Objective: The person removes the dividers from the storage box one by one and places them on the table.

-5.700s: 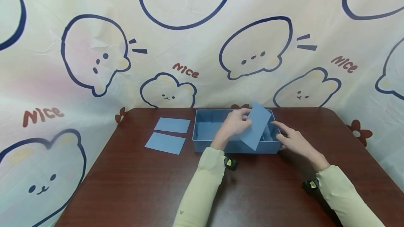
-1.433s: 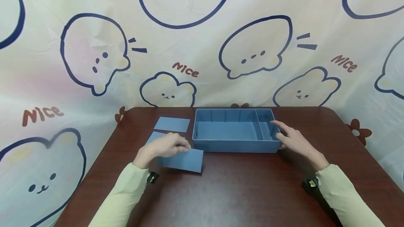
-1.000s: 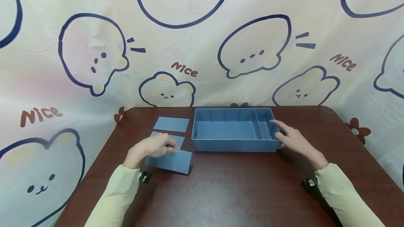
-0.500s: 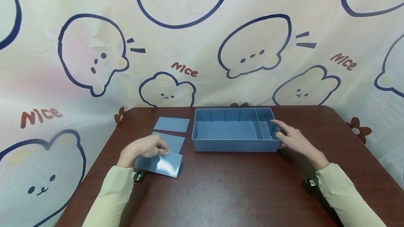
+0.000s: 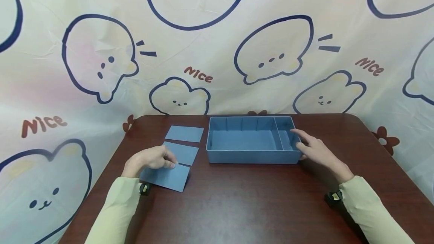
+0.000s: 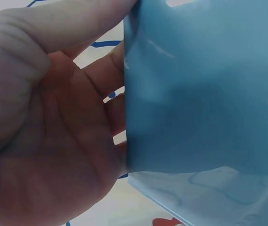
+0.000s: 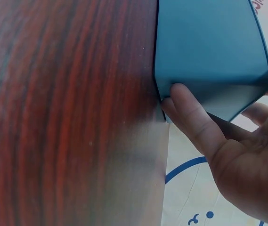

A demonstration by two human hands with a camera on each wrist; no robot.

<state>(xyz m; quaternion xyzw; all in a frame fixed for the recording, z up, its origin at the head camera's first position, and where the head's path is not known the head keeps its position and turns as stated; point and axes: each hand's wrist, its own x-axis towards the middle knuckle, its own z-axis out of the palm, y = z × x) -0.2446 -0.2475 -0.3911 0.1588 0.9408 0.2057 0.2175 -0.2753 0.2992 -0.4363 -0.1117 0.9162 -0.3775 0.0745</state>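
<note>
A long blue storage box (image 5: pixel 252 157) stands at the back of the table, with one divider (image 5: pixel 278 138) across it near the right end. My left hand (image 5: pixel 152 157) pinches a thin blue divider panel (image 5: pixel 166 178) by its far edge, tilted low over the table. The panel fills much of the left wrist view, thumb on one face. At the box's right end wall, my right hand (image 5: pixel 317 150) grips the rim; in the right wrist view, fingertips (image 7: pixel 183 96) press the outside near the bottom corner.
Two more blue panels, a far one (image 5: pixel 184 133) and a nearer one (image 5: pixel 184 153), lie flat left of the box. The brown table (image 5: pixel 244 206) meets a cartoon-printed cloth (image 5: pixel 223 55) at its back edge.
From over the box, my left hand has brought the panel out to the front left, then further left and lower beside the two flat panels. My right hand has stayed on the box end.
</note>
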